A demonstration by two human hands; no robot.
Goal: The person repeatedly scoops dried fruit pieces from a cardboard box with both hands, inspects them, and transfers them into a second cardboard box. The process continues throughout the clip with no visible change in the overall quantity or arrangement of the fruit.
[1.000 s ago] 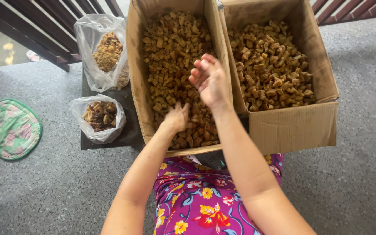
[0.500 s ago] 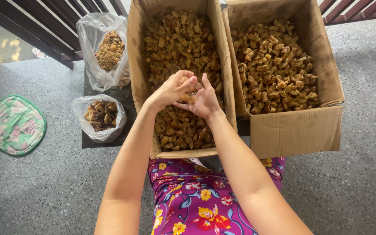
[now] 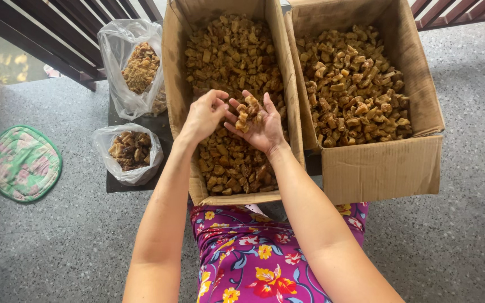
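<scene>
Cardboard everywhere in the head view: two open boxes are parked side by side on a grey speckled floor, both loaded with golden-brown chunks. The left box (image 3: 175,101) is the one being worked over, and the right box (image 3: 383,168) is pressed right up against it, walls touching.

The right hand (image 3: 259,126) is held palm up over the middle of the left box, fingers loosely cupped, with a small pile of brown pieces (image 3: 247,112) resting in the palm, so it's cradled rather than clenched. The left hand (image 3: 204,115) is hovering just beside it, fingers curled, thumb and fingertips pinched toward the pile; whether a piece is actually caught between them can't be told from this angle. Both hands are kept above the loose chunks (image 3: 231,50) in that box, not buried in them.

Off to the left, two clear plastic bags are sat on a dark low board (image 3: 141,118): the far bag (image 3: 133,67) is holding lighter, crumbly stuff, and the near bag (image 3: 130,151) has darker pieces in it. A green quilted mat (image 3: 22,163) is lying well apart on the floor. A purple flowered garment (image 3: 254,258) is seen at the bottom edge, just below the left box.
</scene>
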